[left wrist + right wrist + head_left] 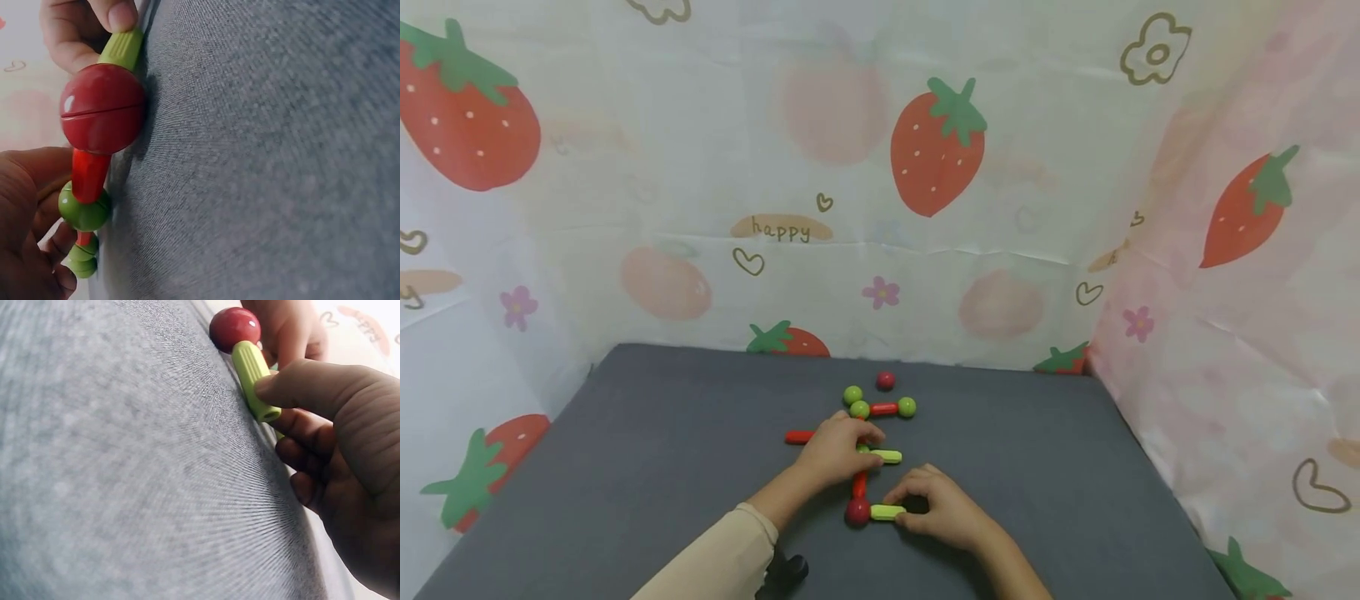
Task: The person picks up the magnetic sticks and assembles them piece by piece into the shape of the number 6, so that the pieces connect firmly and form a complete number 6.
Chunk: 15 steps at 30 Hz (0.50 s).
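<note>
In the head view my left hand (pixel 833 452) covers the middle of a joined chain of balls and rods. The left wrist view shows its fingers around a green ball (pixel 85 209), with a red rod (pixel 89 175) running from that ball to a large red ball (pixel 103 109). A yellow-green rod (pixel 886 512) sticks out to the right of the red ball. My right hand (pixel 949 510) pinches this rod near its free end between thumb and fingers. Another yellow-green rod (pixel 891 457) points right from beside the left fingertips.
Further back, a short red rod (pixel 883 409) joins two green balls, one at its right end (pixel 907 407). Close by lie another green ball (pixel 852 395) and a separate red ball (pixel 886 381). A red rod (pixel 798 437) extends left of the hand. A dark object (pixel 790 571) sits below the left sleeve.
</note>
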{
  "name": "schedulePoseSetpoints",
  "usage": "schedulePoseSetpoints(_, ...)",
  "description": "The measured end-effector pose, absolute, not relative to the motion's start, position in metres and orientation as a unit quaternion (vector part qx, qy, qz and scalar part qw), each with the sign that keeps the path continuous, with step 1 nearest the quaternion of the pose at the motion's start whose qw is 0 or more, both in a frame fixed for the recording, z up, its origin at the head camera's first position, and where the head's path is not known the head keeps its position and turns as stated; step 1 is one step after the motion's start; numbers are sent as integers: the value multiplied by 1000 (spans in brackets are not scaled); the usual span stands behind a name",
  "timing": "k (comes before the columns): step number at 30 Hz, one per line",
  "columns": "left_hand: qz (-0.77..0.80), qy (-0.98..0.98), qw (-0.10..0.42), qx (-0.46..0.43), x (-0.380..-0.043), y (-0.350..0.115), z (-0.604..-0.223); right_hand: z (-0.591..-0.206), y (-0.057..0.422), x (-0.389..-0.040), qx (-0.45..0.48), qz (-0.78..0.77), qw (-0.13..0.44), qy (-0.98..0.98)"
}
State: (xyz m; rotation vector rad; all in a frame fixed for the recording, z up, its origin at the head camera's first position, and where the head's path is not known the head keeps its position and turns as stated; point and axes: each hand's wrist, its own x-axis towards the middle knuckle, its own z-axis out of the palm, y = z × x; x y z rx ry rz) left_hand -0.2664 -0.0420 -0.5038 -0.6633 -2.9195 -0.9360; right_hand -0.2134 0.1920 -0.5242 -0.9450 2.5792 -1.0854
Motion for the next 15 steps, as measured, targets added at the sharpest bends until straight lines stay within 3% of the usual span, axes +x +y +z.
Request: schedulePoseSetpoints(15,-266,-942,13,-203,-269,-34,-511,-522,192,-213,-312,-378,105,865)
